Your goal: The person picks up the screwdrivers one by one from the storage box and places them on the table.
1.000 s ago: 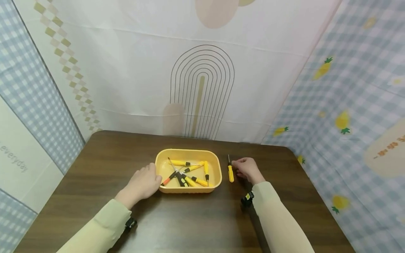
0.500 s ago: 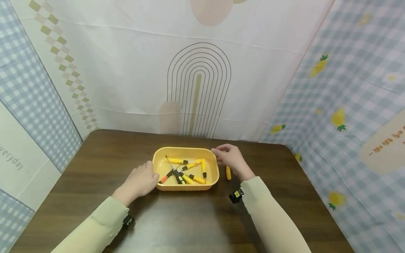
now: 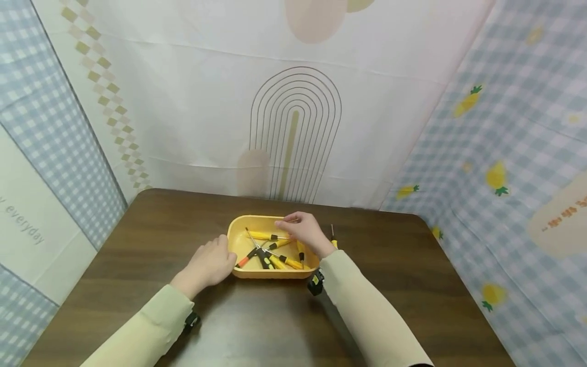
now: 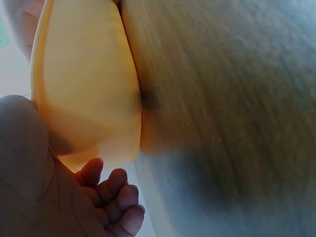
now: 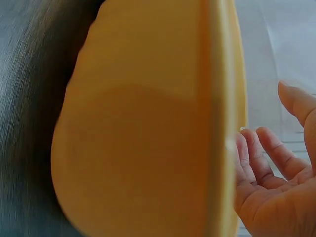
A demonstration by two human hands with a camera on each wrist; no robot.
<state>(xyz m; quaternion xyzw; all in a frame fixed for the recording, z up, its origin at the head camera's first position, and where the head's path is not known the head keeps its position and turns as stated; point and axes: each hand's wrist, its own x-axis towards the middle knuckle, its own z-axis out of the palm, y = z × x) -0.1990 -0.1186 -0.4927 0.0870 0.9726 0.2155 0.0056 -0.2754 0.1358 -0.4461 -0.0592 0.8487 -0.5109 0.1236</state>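
Note:
A yellow plastic basket (image 3: pixel 275 274) sits on the brown table with several screwdrivers inside. Most have yellow handles, like the screwdriver (image 3: pixel 261 235) along the far wall; one handle is orange (image 3: pixel 245 259). My left hand (image 3: pixel 208 262) grips the basket's left end, and in the left wrist view its thumb (image 4: pixel 19 143) lies at the rim with the other fingers curled by the outer wall. Over the basket's right part, my right hand (image 3: pixel 304 230) hovers with nothing held. Its thumb stands apart from the loosely bent fingers (image 5: pixel 276 148) in the right wrist view.
Right of the basket lies another screwdriver (image 3: pixel 333 235) on the table (image 3: pixel 390 306), partly hidden by my right wrist. A patterned white cloth (image 3: pixel 197 112) hangs behind the table's far edge, and a blue checked cloth (image 3: pixel 518 204) hangs at the right.
My right hand has moved left, from beside the screwdriver on the table to over the basket, leaving that screwdriver lying there. The left hand has stayed on the basket's left end.

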